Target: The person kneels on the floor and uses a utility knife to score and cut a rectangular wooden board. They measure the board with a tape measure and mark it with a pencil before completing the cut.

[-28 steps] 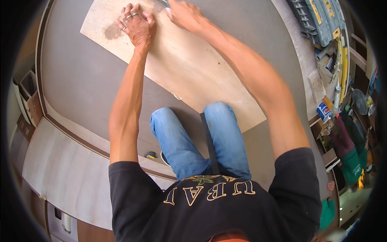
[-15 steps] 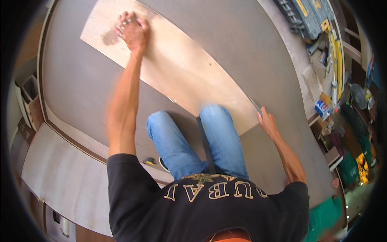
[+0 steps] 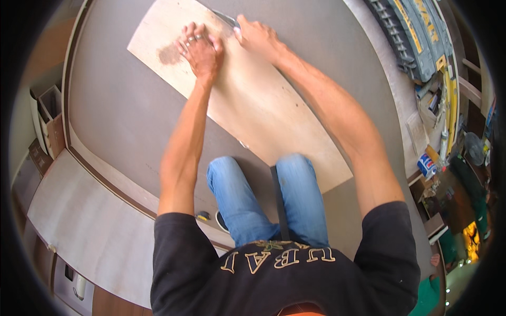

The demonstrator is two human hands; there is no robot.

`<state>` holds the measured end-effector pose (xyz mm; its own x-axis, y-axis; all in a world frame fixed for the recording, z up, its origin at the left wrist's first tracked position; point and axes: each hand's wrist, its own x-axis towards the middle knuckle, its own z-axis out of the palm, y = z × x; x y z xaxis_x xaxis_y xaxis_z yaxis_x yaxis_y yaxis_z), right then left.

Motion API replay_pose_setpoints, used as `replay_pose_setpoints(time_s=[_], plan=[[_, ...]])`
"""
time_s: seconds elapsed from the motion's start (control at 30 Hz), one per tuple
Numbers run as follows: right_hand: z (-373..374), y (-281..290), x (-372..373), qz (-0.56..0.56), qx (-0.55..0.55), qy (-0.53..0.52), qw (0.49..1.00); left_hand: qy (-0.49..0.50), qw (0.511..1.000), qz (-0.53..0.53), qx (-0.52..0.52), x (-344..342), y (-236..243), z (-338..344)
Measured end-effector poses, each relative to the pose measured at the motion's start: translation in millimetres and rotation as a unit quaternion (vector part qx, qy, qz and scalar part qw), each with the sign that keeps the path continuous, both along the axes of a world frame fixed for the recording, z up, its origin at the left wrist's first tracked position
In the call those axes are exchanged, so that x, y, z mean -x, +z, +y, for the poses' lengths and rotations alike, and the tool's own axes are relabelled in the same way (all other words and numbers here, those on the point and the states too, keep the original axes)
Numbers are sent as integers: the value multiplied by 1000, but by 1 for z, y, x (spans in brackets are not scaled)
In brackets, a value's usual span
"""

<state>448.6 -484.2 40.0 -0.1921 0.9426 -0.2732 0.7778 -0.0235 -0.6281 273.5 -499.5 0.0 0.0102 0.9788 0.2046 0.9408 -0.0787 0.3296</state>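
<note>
A long pale plywood sheet [image 3: 263, 105] lies slantwise on a larger grey-brown board [image 3: 337, 63], with its near end by my knees. My left hand [image 3: 203, 52] presses flat on the sheet near its far end, fingers spread, a ring showing on one. Beside it is a dark smudge [image 3: 169, 55] on the wood. My right hand [image 3: 258, 38] is closed round a slim, silvery cutter knife [image 3: 225, 19], whose tip points up and left along the sheet's right edge at the far end. Part of the handle is hidden in the fingers.
A grey toolbox [image 3: 414, 39] and yellow spirit level [image 3: 452, 105] lie along the right side, with a blue-and-white can [image 3: 427, 165] nearer. A light panel [image 3: 89, 218] is at the left. Beside my left upper arm lies a yellow-and-black tape measure [image 3: 202, 216].
My right hand has moved with the cutter knife from the sheet's near right edge up to its far end. My left hand stays pressed on the sheet. The whole view has shifted slightly.
</note>
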Motion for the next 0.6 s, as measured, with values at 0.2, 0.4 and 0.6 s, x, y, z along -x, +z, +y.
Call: replay_pose_setpoints(time_s=[0.2, 0.4, 0.6], plan=[[-165, 21, -92, -14, 76, -4, 997, -4, 1000, 8, -9, 15, -4, 4], [-447, 83, -251, -144, 307, -72, 938, 5, 1000, 1, -16, 16, -1, 3], [-337, 79, -180, -39, 222, -129, 966, 7, 1000, 19, -4, 4, 2, 2]])
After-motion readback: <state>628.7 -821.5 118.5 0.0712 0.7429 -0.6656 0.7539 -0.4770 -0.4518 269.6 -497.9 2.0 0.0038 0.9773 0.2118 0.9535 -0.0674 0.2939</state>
